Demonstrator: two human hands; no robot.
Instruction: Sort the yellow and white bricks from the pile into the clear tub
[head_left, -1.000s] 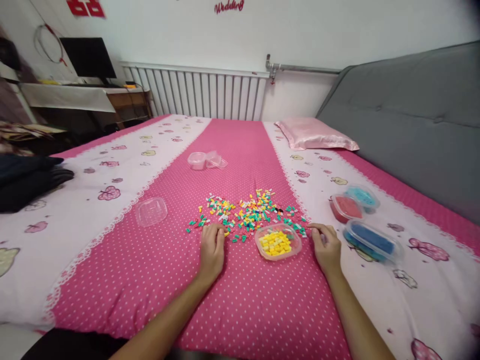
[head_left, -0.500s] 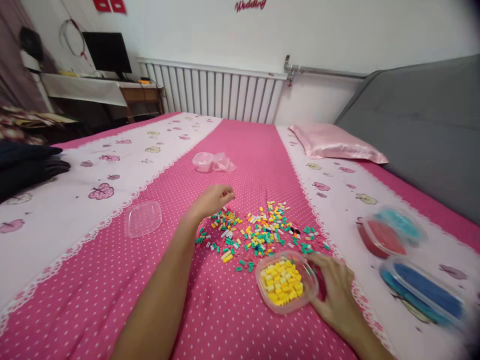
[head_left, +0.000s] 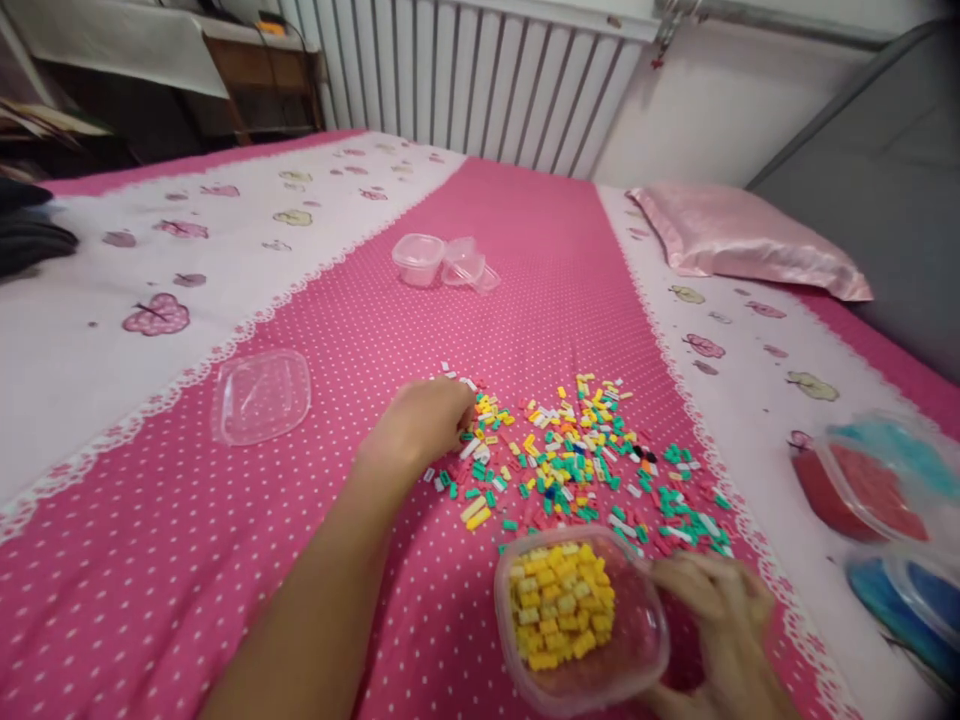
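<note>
My right hand grips the right rim of a clear plastic container, thumb below and fingers above. Small yellow building bricks fill its left side; the container is tilted a little. My left hand is down at the left part of a loose spread of small coloured bricks, in yellow, green, white, red and a few dark ones. Its fingers are curled downward, and the fingertips are mostly hidden, so what they pinch does not show.
On the left lies a clear lid. Farther back stand a clear tub and more clear plastic pieces. Containers with red and blue contents sit at the right. A pink pillow lies behind them on the bed.
The view has tilted down and come closer. My left hand has lowered onto the bricks, its fingers curling in. My right hand still holds the container, now nearer to me.
</note>
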